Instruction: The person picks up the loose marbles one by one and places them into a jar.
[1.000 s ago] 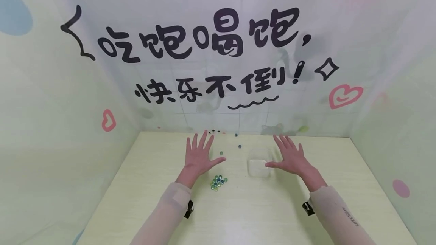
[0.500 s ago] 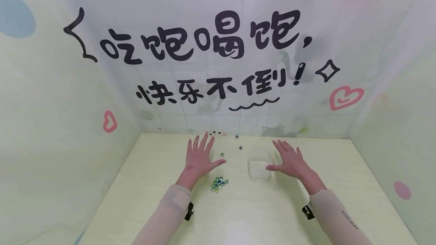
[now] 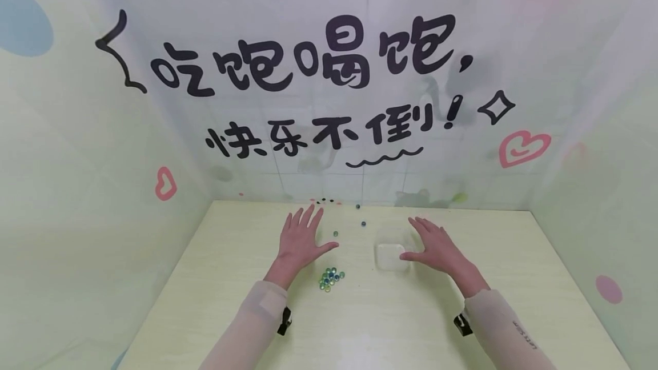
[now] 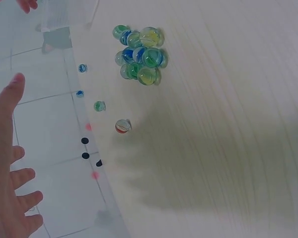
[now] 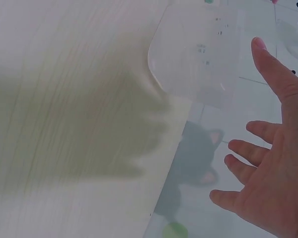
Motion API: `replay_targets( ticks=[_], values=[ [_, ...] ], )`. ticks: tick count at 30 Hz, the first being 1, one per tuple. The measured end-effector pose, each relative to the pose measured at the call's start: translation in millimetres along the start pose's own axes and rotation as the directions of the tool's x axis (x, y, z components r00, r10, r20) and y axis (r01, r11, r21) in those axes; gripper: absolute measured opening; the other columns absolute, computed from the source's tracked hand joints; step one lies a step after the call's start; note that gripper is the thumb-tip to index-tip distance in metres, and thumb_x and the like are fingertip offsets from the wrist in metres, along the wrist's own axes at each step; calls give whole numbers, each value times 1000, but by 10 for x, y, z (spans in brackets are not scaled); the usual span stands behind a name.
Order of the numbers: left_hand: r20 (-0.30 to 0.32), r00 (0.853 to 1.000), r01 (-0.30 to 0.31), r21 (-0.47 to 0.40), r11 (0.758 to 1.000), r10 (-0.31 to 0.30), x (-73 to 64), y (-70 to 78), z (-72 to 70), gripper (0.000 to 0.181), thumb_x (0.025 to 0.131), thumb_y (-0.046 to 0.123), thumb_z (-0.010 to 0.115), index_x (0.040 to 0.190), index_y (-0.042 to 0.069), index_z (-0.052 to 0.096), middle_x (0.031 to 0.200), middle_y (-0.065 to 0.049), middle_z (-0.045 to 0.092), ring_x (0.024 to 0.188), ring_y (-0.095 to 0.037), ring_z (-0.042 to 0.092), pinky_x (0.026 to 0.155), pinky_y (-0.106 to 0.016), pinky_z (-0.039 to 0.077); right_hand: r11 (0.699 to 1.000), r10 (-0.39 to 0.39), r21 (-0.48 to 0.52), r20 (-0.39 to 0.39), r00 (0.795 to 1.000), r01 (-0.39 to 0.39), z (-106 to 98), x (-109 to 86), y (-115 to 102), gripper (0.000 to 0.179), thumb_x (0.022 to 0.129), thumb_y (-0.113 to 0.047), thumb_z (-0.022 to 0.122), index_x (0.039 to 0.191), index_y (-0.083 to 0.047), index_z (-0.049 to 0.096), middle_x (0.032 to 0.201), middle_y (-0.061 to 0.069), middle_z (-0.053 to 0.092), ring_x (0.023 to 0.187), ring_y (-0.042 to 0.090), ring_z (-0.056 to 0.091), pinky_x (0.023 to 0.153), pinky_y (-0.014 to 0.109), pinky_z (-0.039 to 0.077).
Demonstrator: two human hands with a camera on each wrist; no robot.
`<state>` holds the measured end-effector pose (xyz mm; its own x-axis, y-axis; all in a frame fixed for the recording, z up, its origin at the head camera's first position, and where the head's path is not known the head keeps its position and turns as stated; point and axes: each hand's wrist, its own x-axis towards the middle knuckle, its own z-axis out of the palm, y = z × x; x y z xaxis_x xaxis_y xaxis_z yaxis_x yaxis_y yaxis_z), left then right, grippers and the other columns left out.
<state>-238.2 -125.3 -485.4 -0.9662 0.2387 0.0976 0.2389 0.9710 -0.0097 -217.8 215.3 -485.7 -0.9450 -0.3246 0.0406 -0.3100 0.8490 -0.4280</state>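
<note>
My left hand [image 3: 299, 243] hovers over the table with fingers stretched and thumb apart, holding nothing. Just right of its wrist lies a cluster of green, blue and yellowish glass marbles [image 3: 330, 280]. A lone green marble [image 3: 336, 234] sits near the left thumb, and two blue marbles [image 3: 363, 224] are farther back. The left wrist view also shows a clear marble with a red swirl [image 4: 122, 126], not visible from the head. My right hand [image 3: 439, 249], also holding nothing, is above and right of a clear plastic container [image 3: 390, 257]; its thumb overlaps the container's edge in the head view.
The pale wood-grain table [image 3: 354, 330] ends at a printed back wall [image 3: 288, 181] with black lettering. More printed walls rise on the left [image 3: 103, 256] and right [image 3: 581, 216]. Black dots by the far edge are part of the print.
The right hand's fingers have drawn closer together and come slightly down toward the container. The left fingers are a little less spread. Marbles and container stay in place.
</note>
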Motion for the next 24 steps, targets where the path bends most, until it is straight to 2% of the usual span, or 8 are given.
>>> replay_targets(
  ticks=[11, 18, 24],
  values=[
    [24, 1000, -3, -33, 999, 3, -30, -27, 4, 91, 87, 75, 53, 155, 18, 34, 162, -9, 34, 148, -31, 35, 124, -46, 27, 998, 0, 63, 6, 1000, 0, 60, 11, -25, 95, 81, -46, 79, 150, 3, 36, 153, 30, 37, 140, 51, 35, 113, 66, 32],
    [2, 1000, 4, -94, 996, -4, -58, -35, -5, 87, 86, 67, 62, 152, 15, 39, 157, -10, 41, 144, -30, 41, 122, -44, 31, 995, 12, 96, 36, 999, -16, 103, 17, -36, 95, 82, -46, 78, 151, 3, 34, 154, 30, 36, 142, 51, 34, 113, 64, 33],
    [-14, 1000, 13, -121, 993, -15, -70, -43, 2, 85, 86, 64, 64, 152, 15, 40, 156, -10, 43, 144, -29, 42, 120, -45, 34, 993, 12, 115, 28, 1000, -16, 142, 19, -18, 94, 82, -46, 78, 150, 3, 35, 153, 29, 38, 142, 49, 35, 113, 63, 34]
  ],
)
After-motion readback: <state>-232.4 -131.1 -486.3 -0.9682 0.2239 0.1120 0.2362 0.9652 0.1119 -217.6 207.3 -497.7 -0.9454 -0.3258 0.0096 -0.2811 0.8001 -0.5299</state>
